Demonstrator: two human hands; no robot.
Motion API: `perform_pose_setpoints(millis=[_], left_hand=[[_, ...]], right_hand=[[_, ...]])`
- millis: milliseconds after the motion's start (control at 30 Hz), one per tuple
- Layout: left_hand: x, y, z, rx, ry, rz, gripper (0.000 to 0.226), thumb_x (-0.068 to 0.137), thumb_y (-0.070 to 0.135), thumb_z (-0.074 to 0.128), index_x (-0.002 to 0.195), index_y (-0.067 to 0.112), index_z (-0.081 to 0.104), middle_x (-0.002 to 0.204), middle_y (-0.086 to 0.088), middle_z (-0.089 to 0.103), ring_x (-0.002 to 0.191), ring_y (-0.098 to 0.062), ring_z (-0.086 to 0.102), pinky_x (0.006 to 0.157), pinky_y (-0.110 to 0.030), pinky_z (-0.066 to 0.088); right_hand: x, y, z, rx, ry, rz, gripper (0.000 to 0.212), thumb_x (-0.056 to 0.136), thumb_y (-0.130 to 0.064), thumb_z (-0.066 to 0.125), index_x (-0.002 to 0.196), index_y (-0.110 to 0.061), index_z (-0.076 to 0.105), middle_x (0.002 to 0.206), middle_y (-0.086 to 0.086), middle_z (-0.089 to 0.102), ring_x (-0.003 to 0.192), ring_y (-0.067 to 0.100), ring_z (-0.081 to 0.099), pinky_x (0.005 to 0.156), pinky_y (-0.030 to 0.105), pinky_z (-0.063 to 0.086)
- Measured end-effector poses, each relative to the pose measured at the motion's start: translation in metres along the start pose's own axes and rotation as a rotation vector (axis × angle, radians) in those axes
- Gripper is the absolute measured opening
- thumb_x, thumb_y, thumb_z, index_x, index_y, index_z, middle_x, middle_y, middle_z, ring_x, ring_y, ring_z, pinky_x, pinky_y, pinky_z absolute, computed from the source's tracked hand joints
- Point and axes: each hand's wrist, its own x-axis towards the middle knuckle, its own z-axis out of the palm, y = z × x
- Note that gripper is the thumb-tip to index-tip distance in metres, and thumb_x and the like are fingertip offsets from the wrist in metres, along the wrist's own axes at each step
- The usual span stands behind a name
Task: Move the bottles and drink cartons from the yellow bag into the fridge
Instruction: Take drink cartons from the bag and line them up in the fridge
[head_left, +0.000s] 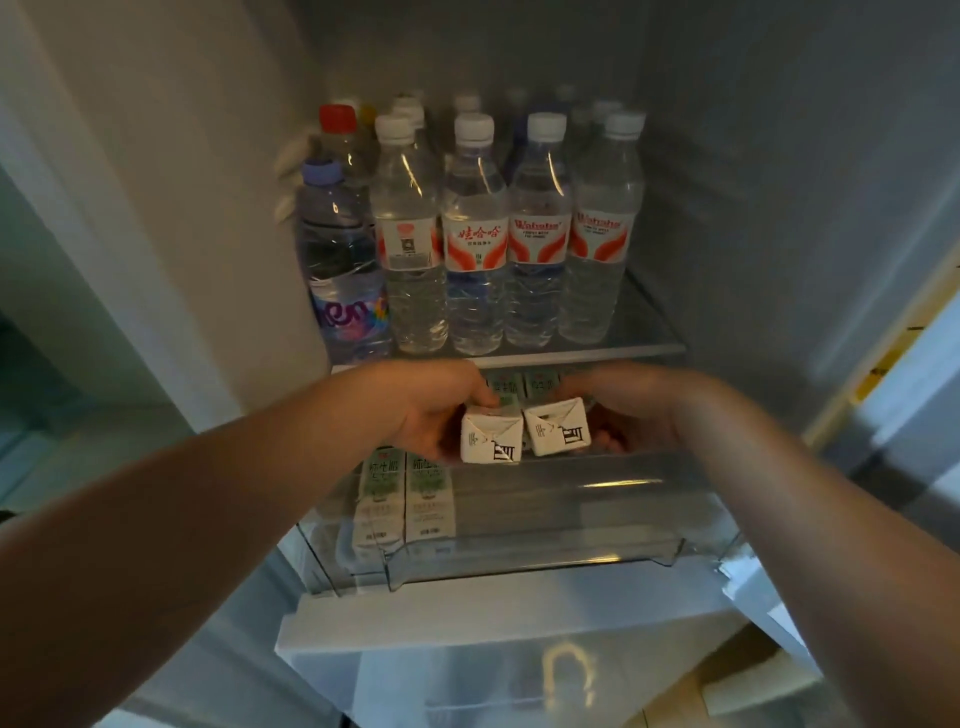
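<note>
Head view. Left grip (436, 410) clasps the left carton (491, 439); right grip (639, 410) clasps the right carton (558, 428). Both sit just below the shelf (649, 332), side by side, long axes pointing inward. I judge a straight push back comes next.

Count:
- two held
- two rear cartons (524, 384) under the shelf
- two upright cartons (410, 499) lower left
- five front bottles (475, 234) on the shelf, more behind

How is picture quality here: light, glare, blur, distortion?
Head view: dim, bluish light; front bottles fairly sharp, back rows soft; glare streak on the clear drawer; wide angle bows the fridge walls; left hand and right hand, gripping cartons, slightly smeared.
</note>
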Motion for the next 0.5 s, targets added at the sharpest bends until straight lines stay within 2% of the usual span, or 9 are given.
perform_pose_setpoints(millis=[100, 133, 200, 267, 300, 367, 433, 500], left_hand=[[0.014, -0.001, -0.001, 0.247, -0.014, -0.067, 0.033, 0.099, 0.035, 0.045, 0.119, 0.016, 0.063, 0.087, -0.002, 0.071, 0.083, -0.014, 0.054, 0.062, -0.024, 0.031], [0.018, -0.002, 0.000, 0.273, -0.032, -0.075, 0.034, 0.099, 0.034, 0.045, 0.122, 0.015, 0.062, 0.086, -0.003, 0.069, 0.084, -0.015, 0.052, 0.061, -0.024, 0.030], [0.025, -0.005, 0.004, 0.265, -0.047, -0.084, 0.030, 0.099, 0.028, 0.048, 0.123, 0.013, 0.059, 0.091, -0.007, 0.069, 0.095, -0.022, 0.057, 0.073, -0.024, 0.039], [0.031, -0.007, 0.011, 0.274, -0.030, -0.082, 0.022, 0.099, 0.022, 0.051, 0.116, 0.011, 0.058, 0.099, -0.010, 0.070, 0.105, -0.027, 0.063, 0.094, -0.031, 0.045], [0.033, -0.008, 0.014, 0.278, -0.023, -0.081, 0.020, 0.099, 0.018, 0.052, 0.115, 0.009, 0.057, 0.102, -0.011, 0.070, 0.107, -0.027, 0.065, 0.097, -0.033, 0.046], [0.038, -0.009, 0.017, 0.270, -0.015, -0.089, 0.017, 0.099, 0.014, 0.051, 0.115, 0.009, 0.055, 0.105, -0.011, 0.069, 0.102, -0.026, 0.066, 0.094, -0.034, 0.049], [0.041, -0.008, 0.018, 0.266, -0.011, -0.103, 0.016, 0.100, 0.012, 0.050, 0.115, 0.008, 0.053, 0.106, -0.012, 0.068, 0.103, -0.026, 0.065, 0.093, -0.034, 0.050], [0.041, -0.006, 0.021, 0.293, -0.006, -0.105, 0.014, 0.100, 0.010, 0.050, 0.113, 0.007, 0.054, 0.104, -0.012, 0.067, 0.098, -0.026, 0.064, 0.083, -0.031, 0.052]], right_hand=[[0.008, 0.006, -0.009, -0.069, -0.081, 0.054, 0.033, 0.098, -0.027, 0.050, 0.118, -0.004, 0.065, 0.074, 0.006, 0.064, 0.051, 0.008, 0.039, 0.049, 0.020, 0.028], [0.010, 0.007, -0.011, -0.093, -0.098, 0.074, 0.034, 0.098, -0.026, 0.052, 0.122, -0.003, 0.063, 0.077, 0.008, 0.065, 0.053, 0.009, 0.041, 0.048, 0.020, 0.030], [0.016, 0.008, -0.013, -0.126, -0.133, 0.131, 0.037, 0.097, -0.023, 0.055, 0.128, -0.003, 0.058, 0.090, 0.013, 0.067, 0.064, 0.014, 0.048, 0.051, 0.021, 0.035], [0.022, 0.009, -0.013, -0.179, -0.154, 0.181, 0.039, 0.096, -0.020, 0.058, 0.131, -0.004, 0.054, 0.108, 0.017, 0.068, 0.083, 0.022, 0.057, 0.065, 0.026, 0.043], [0.026, 0.010, -0.012, -0.226, -0.159, 0.200, 0.041, 0.095, -0.018, 0.060, 0.133, -0.005, 0.053, 0.117, 0.018, 0.067, 0.092, 0.025, 0.059, 0.073, 0.029, 0.045], [0.031, 0.010, -0.011, -0.321, -0.191, 0.243, 0.043, 0.093, -0.017, 0.064, 0.133, -0.004, 0.055, 0.126, 0.018, 0.065, 0.099, 0.027, 0.059, 0.080, 0.031, 0.048], [0.035, 0.008, -0.010, -0.362, -0.231, 0.290, 0.044, 0.092, -0.017, 0.066, 0.132, -0.003, 0.056, 0.127, 0.018, 0.065, 0.099, 0.027, 0.061, 0.081, 0.031, 0.050], [0.039, 0.006, -0.011, -0.399, -0.260, 0.316, 0.046, 0.091, -0.016, 0.066, 0.134, -0.003, 0.055, 0.124, 0.018, 0.065, 0.097, 0.026, 0.061, 0.083, 0.032, 0.051]])
